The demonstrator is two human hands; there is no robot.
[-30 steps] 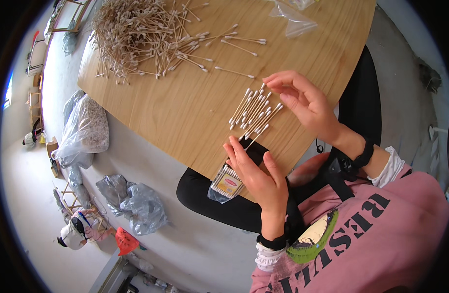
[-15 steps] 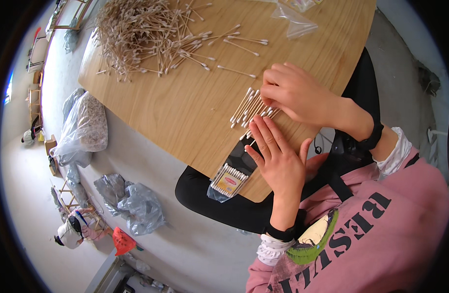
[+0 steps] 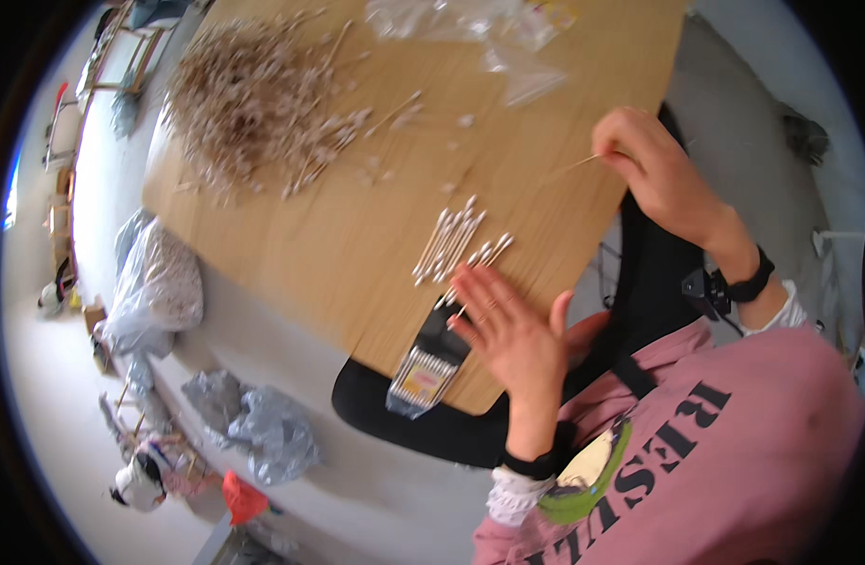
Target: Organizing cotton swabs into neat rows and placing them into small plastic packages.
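Note:
My left hand (image 3: 517, 330) lies with its fingers stretched out, the fingertips over the near ends of a few cotton swabs on the table. Just beyond them, a loose row of cotton swabs (image 3: 449, 243) lies side by side. My right hand (image 3: 644, 165) is raised over the table's right edge, its fingers pinched on a single thin cotton swab (image 3: 578, 168), blurred by motion. Beside my left hand is a dark flat piece (image 3: 444, 323). At its near end sits a clear packet of swabs (image 3: 423, 377) with a yellow and pink label.
A large heap of cotton swabs (image 3: 249, 104) covers the far left of the wooden table (image 3: 357, 235). Clear plastic bags (image 3: 526, 75) lie at its far side. On the floor to the left stand a filled bag (image 3: 159, 278) and grey bags (image 3: 263, 419). Other people (image 3: 145, 480) sit beyond.
My right hand has lifted away from the row, moving right with a swab. The row has fewer swabs at its right side. My left hand stays by the row; the view has shifted slightly.

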